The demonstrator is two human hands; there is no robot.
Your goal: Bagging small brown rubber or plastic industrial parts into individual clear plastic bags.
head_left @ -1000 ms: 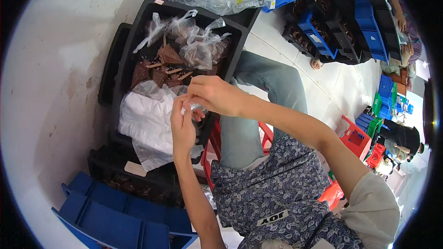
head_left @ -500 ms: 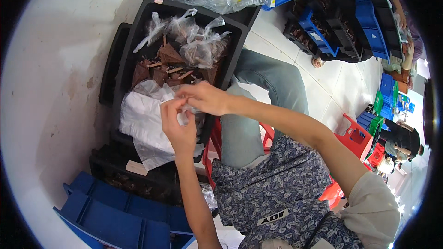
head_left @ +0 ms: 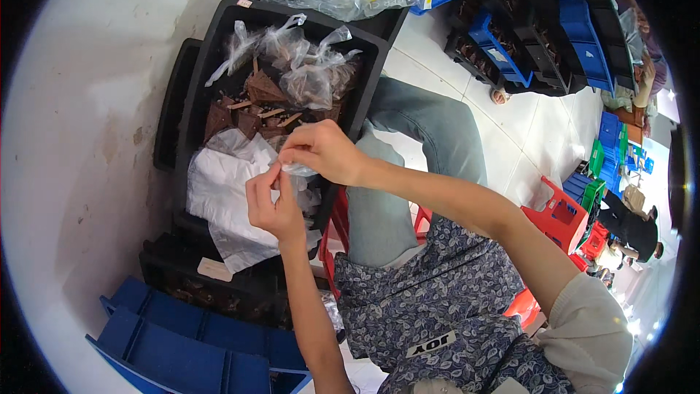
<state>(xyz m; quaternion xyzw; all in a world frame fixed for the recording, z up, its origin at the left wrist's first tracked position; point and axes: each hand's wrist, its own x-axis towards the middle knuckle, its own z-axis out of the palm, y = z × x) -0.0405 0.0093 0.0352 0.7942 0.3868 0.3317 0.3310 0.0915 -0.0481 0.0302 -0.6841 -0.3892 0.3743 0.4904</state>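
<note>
While both the left hand (head_left: 274,203) and the right hand (head_left: 326,152), fingertips nearly together, pinch a crumpled clear bag (head_left: 299,170) above the black crate's (head_left: 376,45) right side, white plastic sheets (head_left: 232,186), brown pieces (head_left: 264,90) and knotted bags (head_left: 308,89) lie inside the crate.

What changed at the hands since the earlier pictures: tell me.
The left hand has shifted left, its fingers drawn back from around the clear plastic; whether it still grips is unclear. The right hand has moved slightly left and still holds the plastic. The knotted bags, brown pieces and white plastic sheets stayed put in the black crate.
</note>
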